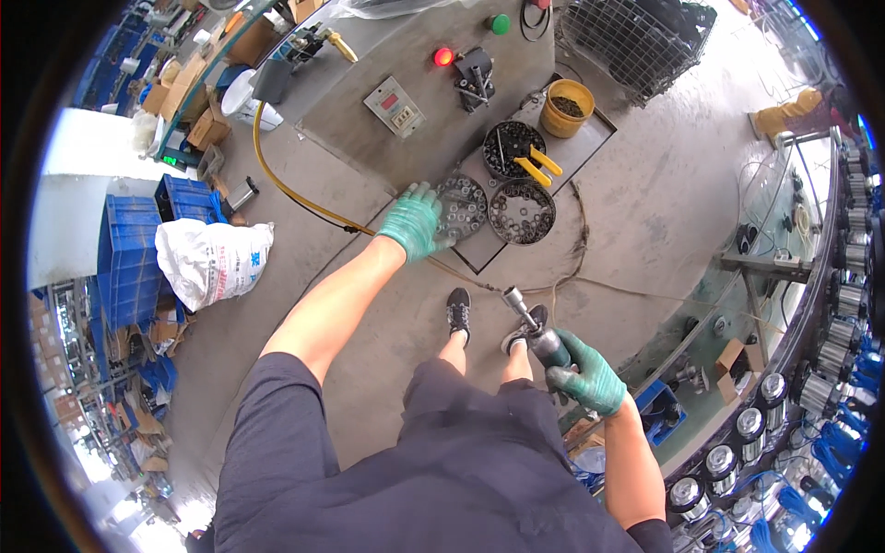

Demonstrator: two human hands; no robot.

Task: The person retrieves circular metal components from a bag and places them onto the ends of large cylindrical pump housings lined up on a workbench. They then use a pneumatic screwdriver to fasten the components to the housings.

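My left hand (412, 223), in a green glove, is at the left edge of a round dish of metal nuts (463, 210). Its fingers are stretched out and I see nothing held in them. In my green-gloved right hand (593, 376) is a power nut driver (550, 347), its long metal socket (517, 301) pointing up and to the left. Beside the dish stands a second dish of small metal parts (522, 214). Behind them, yellow-handled pliers (536, 168) lie across a black bowl of dark fasteners (502, 143).
A yellow bucket (564, 118) of small parts stands at the platform's far corner. Beyond is a metal housing with a red light (443, 57) and a green button (499, 25). A yellow hose (261, 152) curves along the left. Metal cylinders (772, 392) line the right.
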